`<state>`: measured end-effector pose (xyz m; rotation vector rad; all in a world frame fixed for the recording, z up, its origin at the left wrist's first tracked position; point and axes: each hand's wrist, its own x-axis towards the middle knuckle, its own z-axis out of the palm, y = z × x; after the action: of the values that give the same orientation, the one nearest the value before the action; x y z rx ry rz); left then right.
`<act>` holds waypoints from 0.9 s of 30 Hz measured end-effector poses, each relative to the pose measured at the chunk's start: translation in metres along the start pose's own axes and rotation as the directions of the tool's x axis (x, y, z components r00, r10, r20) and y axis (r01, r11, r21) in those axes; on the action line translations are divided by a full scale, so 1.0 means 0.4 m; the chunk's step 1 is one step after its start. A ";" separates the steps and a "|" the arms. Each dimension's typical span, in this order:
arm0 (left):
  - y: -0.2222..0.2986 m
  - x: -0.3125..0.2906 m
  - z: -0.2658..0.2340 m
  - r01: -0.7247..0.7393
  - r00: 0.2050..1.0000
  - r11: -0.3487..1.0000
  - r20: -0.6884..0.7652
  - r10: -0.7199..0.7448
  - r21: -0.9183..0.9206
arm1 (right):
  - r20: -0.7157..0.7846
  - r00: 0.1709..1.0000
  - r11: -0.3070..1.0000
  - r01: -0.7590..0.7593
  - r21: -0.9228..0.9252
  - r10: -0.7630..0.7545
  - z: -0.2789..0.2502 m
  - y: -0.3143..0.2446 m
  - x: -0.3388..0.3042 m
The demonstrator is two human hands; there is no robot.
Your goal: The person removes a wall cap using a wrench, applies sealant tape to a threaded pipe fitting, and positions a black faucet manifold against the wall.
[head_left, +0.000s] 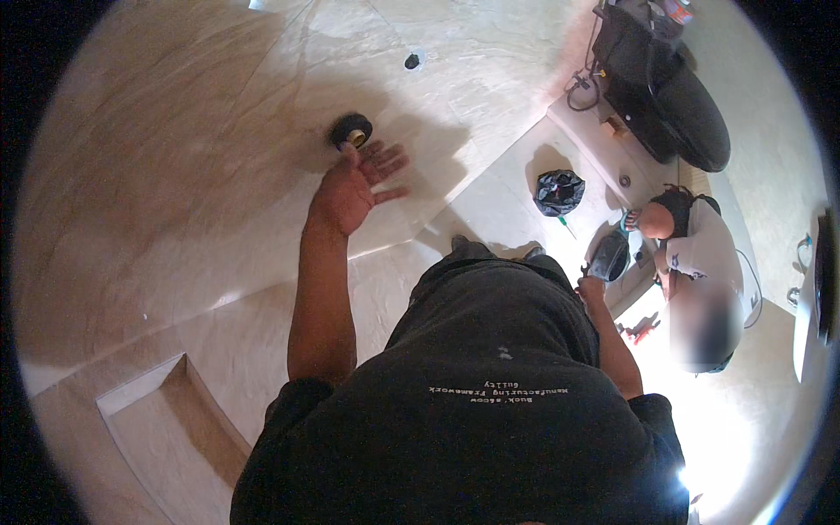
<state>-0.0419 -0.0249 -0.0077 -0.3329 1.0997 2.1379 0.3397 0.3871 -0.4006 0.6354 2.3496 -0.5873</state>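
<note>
Dark shirt (pixel 490 376) of the wearer lies nearest to the camera. The left hand (pixel 346 192) is raised beside the wall (pixel 219 157), with fingers spread and gripping nothing. Just at its thumb is the black round fitting (pixel 350 125) with a brass-coloured centre, set at the wall; whether they touch, I cannot tell. I would judge this fitting stiff, rather small and not fragile, maybe slippery if wet; its outer rim seems the best place to take hold. The right hand (pixel 591 286) is low, near a black container (pixel 609 255); what it pinches, I cannot tell. The wall looks smooth and stone-patterned, with a small dark hole (pixel 412 61). Farther, a black bag (pixel 558 188) stands on the pale floor (pixel 494 194), and a co-worker (pixel 704 245) crouches to the right.
</note>
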 end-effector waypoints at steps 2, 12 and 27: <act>-0.034 -0.013 0.020 0.101 0.992 0.951 -0.100 -0.075 0.292 | -0.003 1.000 1.000 -0.023 0.009 0.023 0.009 -0.005 -0.003; 0.000 -0.156 0.378 -0.401 0.827 0.493 0.536 -0.169 0.772 | 0.149 0.988 0.824 0.047 -0.564 0.046 0.228 0.107 -0.014; -0.004 -0.365 0.615 -0.931 -0.067 0.345 0.985 0.161 -0.120 | 0.052 0.787 0.560 -0.481 0.675 0.614 0.056 -0.066 -0.215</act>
<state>0.0856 0.1018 0.2150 2.0733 1.1532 1.6997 0.3938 0.3291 -0.3526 1.7578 1.8663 -1.0968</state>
